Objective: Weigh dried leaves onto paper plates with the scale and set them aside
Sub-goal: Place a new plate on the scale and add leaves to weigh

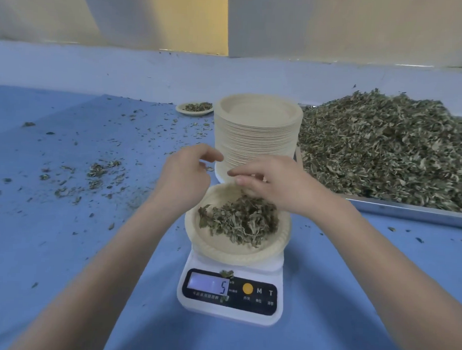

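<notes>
The right hand [272, 182] hides the far rim of the paper plate [220, 250] on the scale [229, 312]. Both hands cover the bottom of the plate stack [256, 133]. A leaf bit hides part of the scale's number. The tray of dried leaves [386, 148] runs off the right edge. The small button words are too tiny to read.

Both bare forearms reach forward from the lower corners and converge over the far side of the scale [230, 292], the landmark here. The left hand [186, 172] hangs just left of the scale's far edge, wrist bent, its fingers [212, 155] loosely curled with the tips pointing right; whether they pinch anything cannot be told. The right hand [272, 181] hovers above the scale's far edge, palm down, thumb and forefinger extended toward the left hand, the other fingers drooping downward. The two hands are near each other, not touching.
</notes>
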Available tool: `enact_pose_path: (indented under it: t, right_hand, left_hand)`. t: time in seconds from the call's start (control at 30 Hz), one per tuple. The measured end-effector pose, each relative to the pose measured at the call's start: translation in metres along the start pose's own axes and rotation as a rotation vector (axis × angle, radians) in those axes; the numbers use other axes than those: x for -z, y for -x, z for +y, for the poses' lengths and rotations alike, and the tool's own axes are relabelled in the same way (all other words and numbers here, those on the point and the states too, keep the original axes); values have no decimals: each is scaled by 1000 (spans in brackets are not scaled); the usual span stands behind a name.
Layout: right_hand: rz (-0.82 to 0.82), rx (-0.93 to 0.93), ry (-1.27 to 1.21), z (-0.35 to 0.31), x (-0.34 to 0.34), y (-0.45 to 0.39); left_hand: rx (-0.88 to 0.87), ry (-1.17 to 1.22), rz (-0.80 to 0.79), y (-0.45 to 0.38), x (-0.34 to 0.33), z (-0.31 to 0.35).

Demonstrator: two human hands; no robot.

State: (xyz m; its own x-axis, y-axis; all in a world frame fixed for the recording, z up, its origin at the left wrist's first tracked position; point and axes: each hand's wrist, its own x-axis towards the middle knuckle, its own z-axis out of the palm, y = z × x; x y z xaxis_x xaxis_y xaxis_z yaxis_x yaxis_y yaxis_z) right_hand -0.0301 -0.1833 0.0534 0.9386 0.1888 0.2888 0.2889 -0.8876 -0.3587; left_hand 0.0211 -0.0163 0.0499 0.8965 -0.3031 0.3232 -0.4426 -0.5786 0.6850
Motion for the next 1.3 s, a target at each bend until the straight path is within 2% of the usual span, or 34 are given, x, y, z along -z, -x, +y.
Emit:
enact_pose_path:
  t: [0.1,0.2,0.33,0.6,0.77,0.9,1.03,1.2,1.3]
  right_hand:
    - [136,-45,-60,7,23,10]
    - [183,-120,-30,25,47,28]
    - [199,-289,82,65,70,58]
    - [98,-541,204,152,95,116]
    - [-53,-764,369,200,99,131]
    - [-76,-756,265,217,94,122]
    - [-31,-656,210,218,79,105]
    - [141,-568,3,210,70,86]
    - [261,-583,-152,205,65,75]
  left_hand:
    - [-135,25,-45,-4,-14,30]
    - [-274,0,-151,-11,-40,67]
    - [-349,-93,-303,-25,-87,113]
    - [-369,-162,-537,-45,-193,174]
    - [-243,-410,-615,-64,-238,170]
    - [-165,-296,-703,-67,-256,162]
    - [-171,-220,-704,-67,-262,158]
    - [-235,-324,-628,-76,-246,154]
    - [-248,-349,-557,-82,-232,147]
